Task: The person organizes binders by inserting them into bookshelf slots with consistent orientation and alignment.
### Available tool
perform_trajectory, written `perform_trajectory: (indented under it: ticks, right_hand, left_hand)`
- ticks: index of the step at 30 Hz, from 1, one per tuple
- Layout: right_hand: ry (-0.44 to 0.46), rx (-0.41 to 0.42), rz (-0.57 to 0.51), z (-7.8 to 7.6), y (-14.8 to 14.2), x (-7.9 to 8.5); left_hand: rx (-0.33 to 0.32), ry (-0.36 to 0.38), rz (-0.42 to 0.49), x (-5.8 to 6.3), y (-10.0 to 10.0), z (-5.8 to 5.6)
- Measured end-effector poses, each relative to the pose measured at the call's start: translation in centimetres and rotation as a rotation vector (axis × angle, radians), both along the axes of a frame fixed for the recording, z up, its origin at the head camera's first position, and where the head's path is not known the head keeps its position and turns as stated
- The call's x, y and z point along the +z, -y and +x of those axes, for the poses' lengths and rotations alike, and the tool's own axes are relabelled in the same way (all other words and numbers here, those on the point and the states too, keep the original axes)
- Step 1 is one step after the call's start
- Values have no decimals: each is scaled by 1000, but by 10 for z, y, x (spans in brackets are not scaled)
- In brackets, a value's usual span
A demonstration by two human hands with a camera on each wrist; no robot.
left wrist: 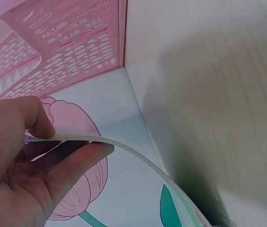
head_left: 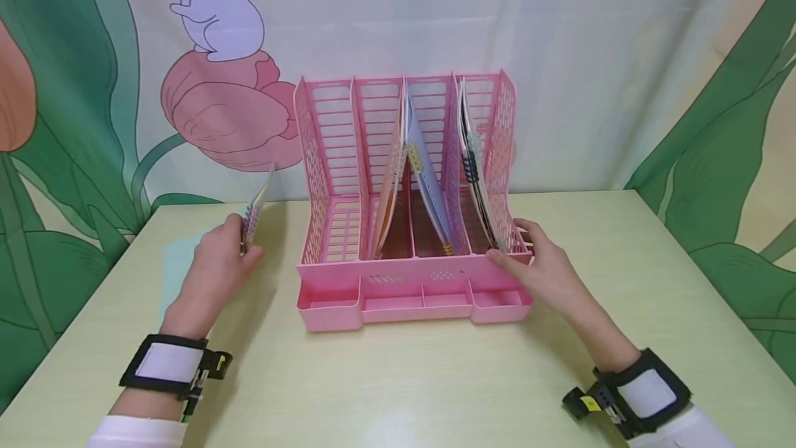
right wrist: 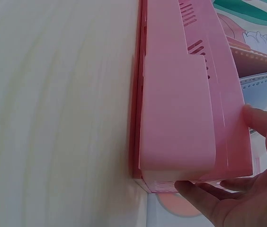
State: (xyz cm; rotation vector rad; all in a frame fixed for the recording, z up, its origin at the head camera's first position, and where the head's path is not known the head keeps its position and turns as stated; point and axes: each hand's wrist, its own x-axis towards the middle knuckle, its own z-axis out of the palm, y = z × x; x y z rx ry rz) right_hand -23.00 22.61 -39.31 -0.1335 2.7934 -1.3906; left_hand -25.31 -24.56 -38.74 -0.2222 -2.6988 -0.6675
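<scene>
A thin spiral-bound notebook [head_left: 251, 218] with a purplish coil is pinched between the thumb and fingers of my left hand [head_left: 210, 265], left of the pink desk file rack [head_left: 329, 269]. In the left wrist view the notebook [left wrist: 171, 182] bends in a curve. My right hand [head_left: 547, 268] grips the rack's front right corner, thumb at the front edge and fingers along the side. Inside the rack lean an orange-edged notebook [head_left: 387, 199], a blue notebook [head_left: 429, 192] with a yellow coil and, in the rightmost slot, notebooks [head_left: 477, 192] with a black coil showing.
A light blue flat sheet or cover [head_left: 177, 261] lies on the table [head_left: 398, 386] beneath my left hand. Small trays [head_left: 329, 316] run along the rack's front. Behind the table hangs a printed curtain [head_left: 572, 75]. The rack's leftmost slot [head_left: 340, 227] shows its slatted base.
</scene>
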Motion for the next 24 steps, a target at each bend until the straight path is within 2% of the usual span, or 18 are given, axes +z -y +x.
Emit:
perform_trajectory:
  ticks: [6,15,24]
  right_hand:
    - [-16,6,3,-1,-1,-1]
    - [-16,4,12,-2,-1,-2]
    - [-20,4,16,-2,-1,-3]
  left_hand:
    - [7,-4,19,1,-2,1]
    - [19,-55,30,3,-5,1]
    - [24,-54,42,8,-7,3]
